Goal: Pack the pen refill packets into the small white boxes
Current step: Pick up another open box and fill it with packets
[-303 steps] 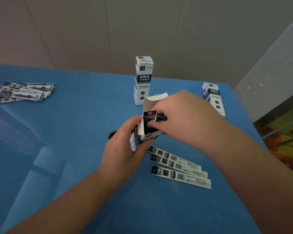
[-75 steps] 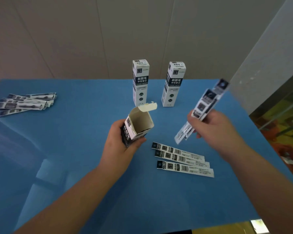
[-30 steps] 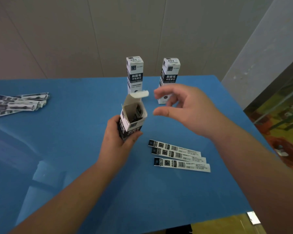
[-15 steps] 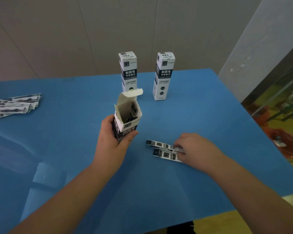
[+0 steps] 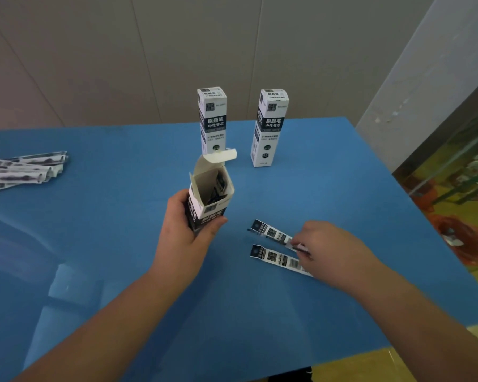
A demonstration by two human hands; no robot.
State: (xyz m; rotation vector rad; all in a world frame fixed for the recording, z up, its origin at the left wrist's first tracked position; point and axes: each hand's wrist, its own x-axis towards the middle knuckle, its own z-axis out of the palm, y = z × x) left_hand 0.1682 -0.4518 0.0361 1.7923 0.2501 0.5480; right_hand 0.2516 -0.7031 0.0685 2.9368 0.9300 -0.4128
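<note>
Beside the open box (image 5: 209, 199) that my left hand (image 5: 185, 238) clamps upright, my right hand (image 5: 334, 249) pinching a refill packet (image 5: 272, 232) on the desk (image 5: 108, 216), another packet (image 5: 276, 257) just nearer me.

One camera only, worn on the head. Looks forward and down, from close above, at the blue table (image 5: 342, 188). Both arms reach in from the bottom edge. Wide view, so the wall (image 5: 177, 51) behind leans. Floor (image 5: 453, 202) seen past the table's right side.
</note>
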